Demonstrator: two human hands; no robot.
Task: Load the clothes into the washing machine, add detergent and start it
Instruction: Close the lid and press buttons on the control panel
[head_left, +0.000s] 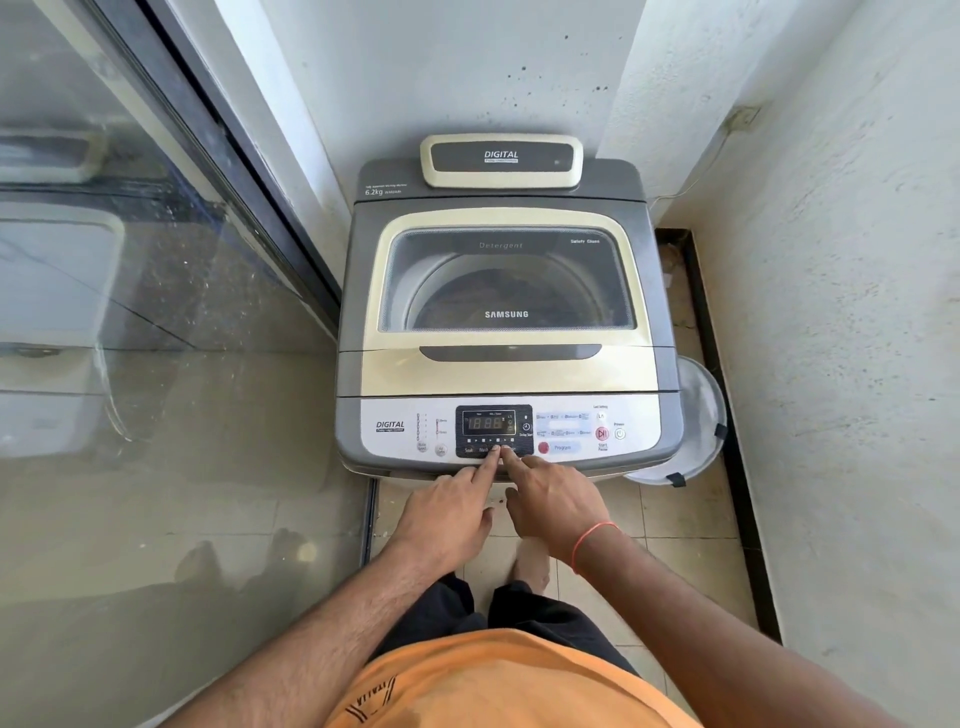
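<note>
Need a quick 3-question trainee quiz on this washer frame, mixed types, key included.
1. True or false: the washing machine lid is closed.
2. Both index fingers touch which part? A) Power button B) the dark display panel C) lid handle
3. What lies on the floor right of the machine?

Key: 1 true. 2 B; left hand and right hand point at its lower button row. 3 A white mesh laundry basket.

Left hand (448, 512) and right hand (557, 501) press forefingers on the washing machine (506, 364) panel.
</note>
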